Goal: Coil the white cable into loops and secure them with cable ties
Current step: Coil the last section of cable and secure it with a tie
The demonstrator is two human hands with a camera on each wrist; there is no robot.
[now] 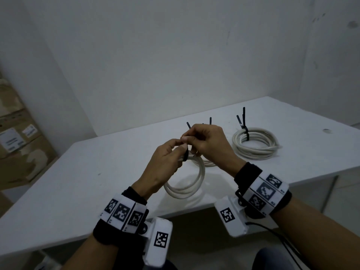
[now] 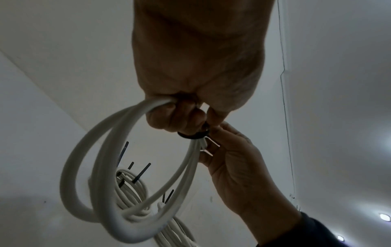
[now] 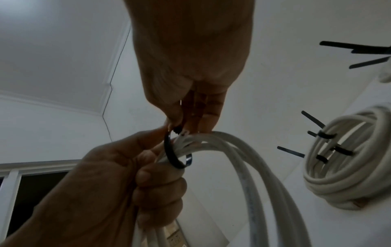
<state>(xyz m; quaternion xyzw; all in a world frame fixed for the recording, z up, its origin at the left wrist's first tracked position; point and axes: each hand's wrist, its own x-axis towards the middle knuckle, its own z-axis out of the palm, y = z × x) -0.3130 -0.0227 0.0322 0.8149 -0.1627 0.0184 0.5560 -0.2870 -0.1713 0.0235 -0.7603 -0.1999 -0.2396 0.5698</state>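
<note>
Left hand [image 1: 165, 162] fingers clamped round white cable [image 1: 187, 189] loops, right hand [image 1: 208, 142] pinching black cable tie [image 3: 172, 153].

White cable [image 1: 191, 184], black cable tie [image 3: 172, 154], white table [image 1: 78, 172], black-and-white checked wrist markers [image 1: 122, 211].

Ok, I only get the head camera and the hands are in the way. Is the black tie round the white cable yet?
Observer: Yes. In the right wrist view the black cable tie loops round the bunched strands of the white cable.
Operator: Is it pulled tight?
Observer: Not yet, it seems. That view shows a gap between the loop and the strands.
Operator: So who's holding what?
Observer: From below, the left hand has its fingers curled round the strands just under the tie, while the right hand pinches the tie's end at the top.
</note>
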